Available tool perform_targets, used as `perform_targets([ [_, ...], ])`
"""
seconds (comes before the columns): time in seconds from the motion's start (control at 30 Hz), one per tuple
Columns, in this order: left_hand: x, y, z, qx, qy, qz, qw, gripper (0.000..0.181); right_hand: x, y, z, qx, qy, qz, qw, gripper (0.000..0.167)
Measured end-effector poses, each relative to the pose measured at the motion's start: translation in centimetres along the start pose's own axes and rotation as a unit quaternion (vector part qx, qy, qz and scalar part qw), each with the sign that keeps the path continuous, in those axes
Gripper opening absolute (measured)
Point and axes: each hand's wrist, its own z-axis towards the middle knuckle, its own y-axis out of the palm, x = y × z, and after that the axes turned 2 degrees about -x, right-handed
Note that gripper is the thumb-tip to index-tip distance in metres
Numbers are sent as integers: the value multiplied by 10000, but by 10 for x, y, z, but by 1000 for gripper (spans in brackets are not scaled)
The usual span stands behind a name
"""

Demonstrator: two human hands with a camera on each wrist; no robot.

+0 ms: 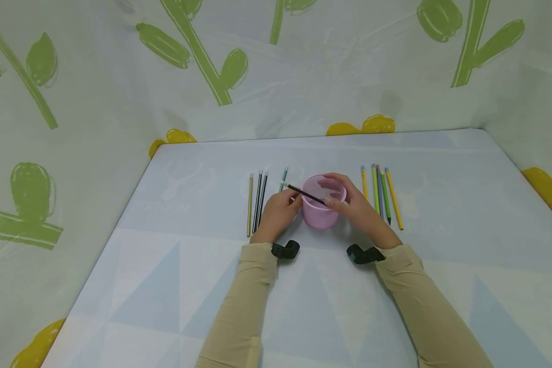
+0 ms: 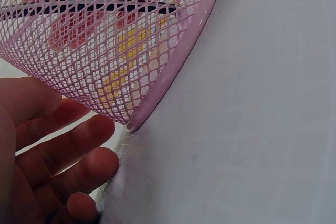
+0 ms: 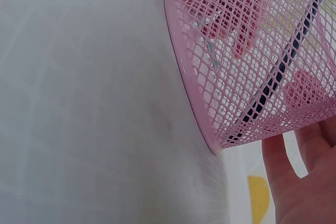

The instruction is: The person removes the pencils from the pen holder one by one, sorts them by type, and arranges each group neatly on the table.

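Note:
A pink mesh pen holder (image 1: 320,217) stands upright in the middle of the table. A black pencil (image 1: 307,194) leans inside it, its pale end sticking out over the left rim. My right hand (image 1: 360,208) holds the holder's right side, fingers at the far rim and thumb at the near rim. On the other side, my left hand (image 1: 278,212) is beside the wall with loosely bent fingers (image 2: 79,140); whether they touch the mesh (image 2: 105,51) is hard to tell. Through the mesh (image 3: 273,40) the pencil shows slanting across the inside.
Left of the holder lie a gold pencil (image 1: 250,204), black pencils (image 1: 259,199) and a teal pencil (image 1: 283,179) partly hidden behind my left hand. To the right lie several coloured pencils, among them a yellow one (image 1: 394,199) and a green one (image 1: 385,197). Patterned fabric walls (image 1: 280,92) enclose the table.

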Motion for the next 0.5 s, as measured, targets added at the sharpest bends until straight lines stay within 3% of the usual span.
perform_targets([
  [0.13, 0, 0, 0, 20, 2, 19, 10000, 23, -5, 1, -1, 28, 31, 45, 10000, 49],
  [0.37, 1, -1, 0, -3, -20, -29, 10000, 23, 21, -2, 5, 61, 104, -117, 9999, 49],
  [0.5, 2, -2, -1, 7, 39, 29, 10000, 23, 23, -2, 5, 35, 2, -35, 10000, 50],
])
